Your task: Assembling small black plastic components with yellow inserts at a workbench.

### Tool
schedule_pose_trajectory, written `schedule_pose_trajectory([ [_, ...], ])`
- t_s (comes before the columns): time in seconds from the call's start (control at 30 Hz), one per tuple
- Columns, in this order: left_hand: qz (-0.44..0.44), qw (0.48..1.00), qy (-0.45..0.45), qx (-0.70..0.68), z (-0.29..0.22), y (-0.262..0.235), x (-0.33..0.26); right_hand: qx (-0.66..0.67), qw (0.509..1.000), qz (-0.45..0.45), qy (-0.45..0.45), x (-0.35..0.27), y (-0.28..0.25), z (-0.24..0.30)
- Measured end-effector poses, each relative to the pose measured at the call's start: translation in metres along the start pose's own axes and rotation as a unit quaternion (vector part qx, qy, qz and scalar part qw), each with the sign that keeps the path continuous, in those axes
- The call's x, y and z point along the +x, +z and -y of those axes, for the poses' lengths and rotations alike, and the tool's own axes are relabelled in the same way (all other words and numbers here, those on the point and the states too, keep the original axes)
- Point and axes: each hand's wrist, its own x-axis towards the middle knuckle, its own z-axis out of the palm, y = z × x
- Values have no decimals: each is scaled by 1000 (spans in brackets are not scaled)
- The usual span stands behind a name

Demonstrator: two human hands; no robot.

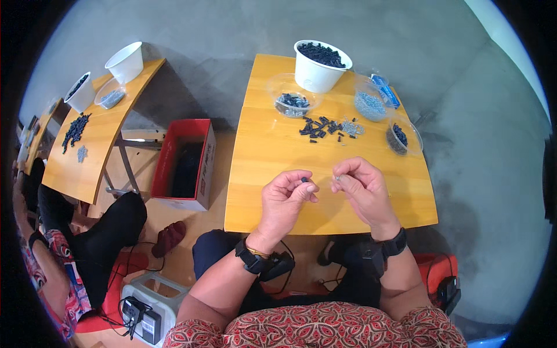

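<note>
Between the thumb and fingers of my left hand is a small black plastic piece. My right hand pinches a tiny silvery metal piece, too small to name more exactly. The two hands face each other above the near part of the wooden table, a small gap apart. Beyond them lies a loose pile of short black pieces, with a heap of small silvery parts touching its right side.
A white tub full of black pieces stands at the back. Clear bowls hold mixed pieces, silvery parts and black pieces. Left of the table is a red-lined box; another person sits at a second table.
</note>
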Motion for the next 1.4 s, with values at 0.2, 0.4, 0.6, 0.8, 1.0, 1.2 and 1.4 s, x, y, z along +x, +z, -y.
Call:
schedule_pose_trajectory([
  [0.2,-2,996,50,75,-4,1,-4,-36,999,-30,-18,-5,2,-8],
  [0.4,-1,993,62,96,-2,1,-5,-138,990,-18,-35,-6,9,-4],
  [0.6,19,999,33,34,-5,0,-3,-197,977,-38,-67,-8,8,-7],
  [0.8,14,985,-72,-154,-5,-1,-2,-266,957,-54,-104,-10,8,-6],
  [1.0,5,978,-104,-181,-4,4,-5,-273,957,-58,-83,-12,9,-10],
  [1.2,0,983,-96,-157,1,5,-7,-303,947,-52,-92,-10,10,-7],
  [1.4,-11,994,-66,-82,4,3,-8,-374,919,-22,-124,-7,12,-1],
])
